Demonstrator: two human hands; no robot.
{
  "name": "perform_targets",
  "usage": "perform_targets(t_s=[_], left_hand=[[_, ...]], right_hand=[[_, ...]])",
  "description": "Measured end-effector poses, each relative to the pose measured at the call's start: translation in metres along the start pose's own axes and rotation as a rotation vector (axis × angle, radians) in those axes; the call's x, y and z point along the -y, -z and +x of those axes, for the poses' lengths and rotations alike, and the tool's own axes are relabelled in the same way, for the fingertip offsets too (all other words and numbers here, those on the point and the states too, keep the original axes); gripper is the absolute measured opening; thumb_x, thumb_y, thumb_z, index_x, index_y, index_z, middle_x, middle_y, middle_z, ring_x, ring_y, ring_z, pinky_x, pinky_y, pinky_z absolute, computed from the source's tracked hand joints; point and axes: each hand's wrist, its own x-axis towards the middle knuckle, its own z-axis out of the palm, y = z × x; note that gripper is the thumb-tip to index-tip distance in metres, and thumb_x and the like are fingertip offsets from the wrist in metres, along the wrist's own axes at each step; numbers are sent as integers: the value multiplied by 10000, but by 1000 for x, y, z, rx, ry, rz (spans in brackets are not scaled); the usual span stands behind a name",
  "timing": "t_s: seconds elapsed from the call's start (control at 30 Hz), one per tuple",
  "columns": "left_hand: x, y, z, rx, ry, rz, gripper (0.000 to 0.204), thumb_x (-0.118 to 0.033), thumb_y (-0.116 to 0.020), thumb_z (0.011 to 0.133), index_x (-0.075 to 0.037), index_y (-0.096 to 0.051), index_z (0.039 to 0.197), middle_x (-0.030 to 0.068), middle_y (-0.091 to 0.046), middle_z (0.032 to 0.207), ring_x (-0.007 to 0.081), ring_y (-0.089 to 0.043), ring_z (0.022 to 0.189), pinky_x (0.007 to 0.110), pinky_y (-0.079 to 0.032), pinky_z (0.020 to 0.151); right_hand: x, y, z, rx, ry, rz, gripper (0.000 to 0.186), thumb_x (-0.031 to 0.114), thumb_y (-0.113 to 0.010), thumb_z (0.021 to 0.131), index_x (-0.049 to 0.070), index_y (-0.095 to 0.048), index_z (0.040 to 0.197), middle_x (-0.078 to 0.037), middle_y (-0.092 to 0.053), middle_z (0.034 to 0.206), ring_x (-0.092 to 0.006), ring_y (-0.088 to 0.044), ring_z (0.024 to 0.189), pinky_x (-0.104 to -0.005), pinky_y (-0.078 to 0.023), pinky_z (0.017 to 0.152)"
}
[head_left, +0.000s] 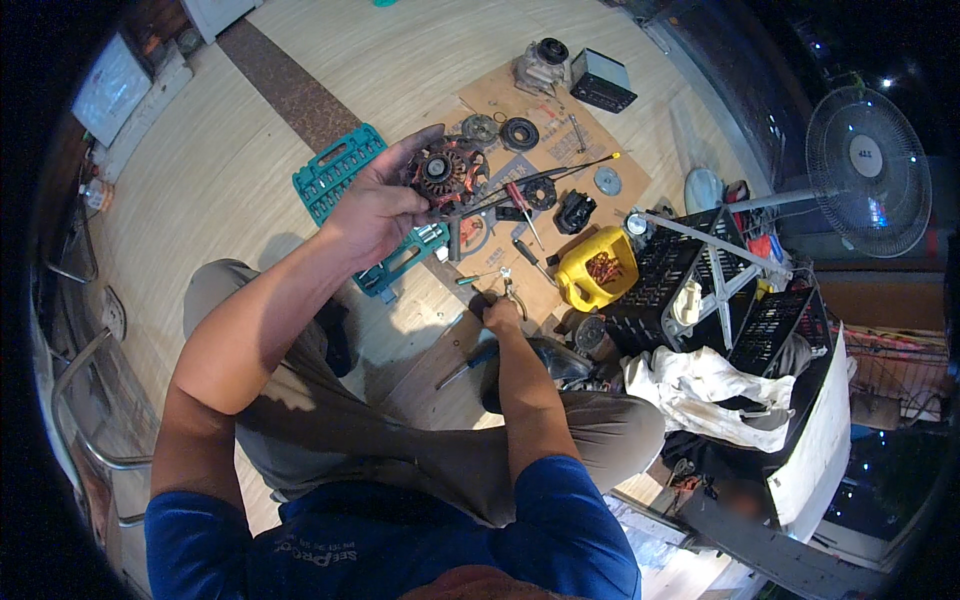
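My left hand [378, 212] holds up a round motor part [440, 172] with copper windings around a metal centre, thumb at its near edge and fingers behind it. Lower down, close to the cardboard's near edge, my right hand [499, 314] is closed on a pair of pliers [514, 296], jaws pointing away from me. A screwdriver with a green handle [468, 280] lies just left of the pliers. Beyond them is a dark-handled screwdriver [532, 258], and a red-handled screwdriver [519, 199] lies near the held part.
Cardboard [630, 150] carries a black pulley [520, 134], a metal disc [607, 181] and a black part [575, 212]. The teal socket set [340, 147] lies left. A yellow cut-open jug [597, 268], black crates [650, 300], a white cloth [710, 395] and a fan [866, 165] stand right.
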Motion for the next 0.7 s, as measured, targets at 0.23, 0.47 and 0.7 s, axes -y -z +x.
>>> perform_targets(t_s=[0.23, 0.47, 0.7], left_hand=[[-1, 5, -1, -2, 5, 6, 759, 184, -393, 713, -39, -327, 1435, 185, -466, 1359, 277, -586, 1141, 388, -537, 930], [3, 1, 3, 35, 9, -29, 750, 153, -393, 710, -23, -315, 1435, 207, -468, 1352, 285, -586, 1141, 410, -538, 929], [1, 1, 0, 67, -14, -59, 752, 147, -394, 705, -7, -304, 1435, 212, -465, 1355, 299, -574, 1160, 430, -519, 960]], right_hand=[[2, -4, 1, -2, 89, 33, 422, 355, -600, 798, -25, -670, 968, -254, -651, 1021, -382, -622, 1009, -420, -501, 898], [-10, -9, 8, -13, 100, -17, 411, 346, -595, 794, -27, -677, 946, -251, -658, 998, -383, -629, 993, -424, -503, 890], [0, -2, 2, 18, 52, 22, 430, 351, -589, 803, -37, -666, 972, -248, -653, 1023, -375, -620, 1016, -421, -492, 907]])
